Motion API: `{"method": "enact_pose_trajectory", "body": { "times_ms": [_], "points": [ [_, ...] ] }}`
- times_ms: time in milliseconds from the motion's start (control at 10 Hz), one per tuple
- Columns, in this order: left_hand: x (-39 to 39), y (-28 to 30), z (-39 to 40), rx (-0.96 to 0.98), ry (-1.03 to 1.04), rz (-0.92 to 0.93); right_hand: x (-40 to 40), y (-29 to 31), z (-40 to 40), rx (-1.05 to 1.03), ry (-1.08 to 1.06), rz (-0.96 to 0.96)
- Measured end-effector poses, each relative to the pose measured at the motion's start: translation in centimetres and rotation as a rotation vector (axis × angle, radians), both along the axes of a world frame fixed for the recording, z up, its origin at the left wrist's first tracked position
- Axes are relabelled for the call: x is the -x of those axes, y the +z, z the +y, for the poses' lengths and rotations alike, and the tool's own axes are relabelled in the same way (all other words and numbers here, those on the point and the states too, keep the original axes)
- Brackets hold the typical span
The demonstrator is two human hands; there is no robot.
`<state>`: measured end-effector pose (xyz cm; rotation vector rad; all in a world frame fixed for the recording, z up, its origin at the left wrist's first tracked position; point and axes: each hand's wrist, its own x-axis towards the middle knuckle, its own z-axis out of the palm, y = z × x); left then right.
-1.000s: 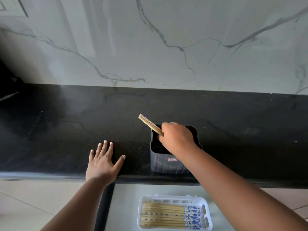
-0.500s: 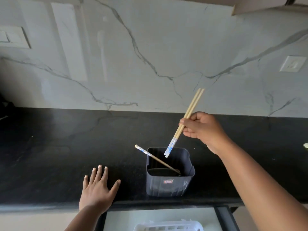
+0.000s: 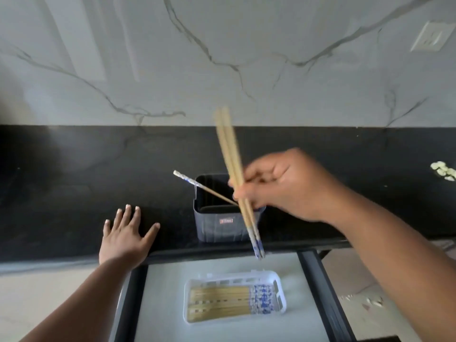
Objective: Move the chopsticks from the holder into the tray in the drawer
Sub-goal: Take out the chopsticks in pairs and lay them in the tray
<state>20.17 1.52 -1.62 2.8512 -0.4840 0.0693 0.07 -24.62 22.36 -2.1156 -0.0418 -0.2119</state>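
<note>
Left hand flat, fingers spread on desk. One chopstick leans in holder. Right hand pinches chopstick pair mid-shaft above tray. Light, stiff, smooth; likely slips unless gripped mid-length.

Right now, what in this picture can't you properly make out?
- Right hand and the chopsticks it holds: motion blur in the head view; its grip and their count are unclear.
- Holder: its own walls and the hand hide the bottom; one loose chopstick shows, any others unknown.
- Holder's label: too small to read.
- White bits on the counter: cut off by the right edge.
</note>
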Motion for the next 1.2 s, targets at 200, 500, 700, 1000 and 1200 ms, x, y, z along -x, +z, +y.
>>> {"method": "enact_pose_trajectory", "body": {
  "times_ms": [200,500,700,1000,1200],
  "points": [
    [-0.1,-0.4,0.1,0.008,0.004,-0.010,1.7,-13.9,3.2,0.710,0.291,0.366],
    [0.1,-0.3,0.1,0.013,0.022,-0.012,2.3,-27.2,3.9,0.984,0.397,0.559],
    [0.3,-0.2,0.1,0.026,0.021,-0.010,0.9,-28.5,5.1,1.006,0.402,0.491],
    [0.4,0.0,0.0,0.020,0.013,-0.009,0.6,-30.7,5.5,1.030,0.381,0.559],
    [0.3,-0.1,0.1,0.024,0.011,-0.011,1.0,-31.6,5.4,1.013,0.401,0.608]
  ]
}}
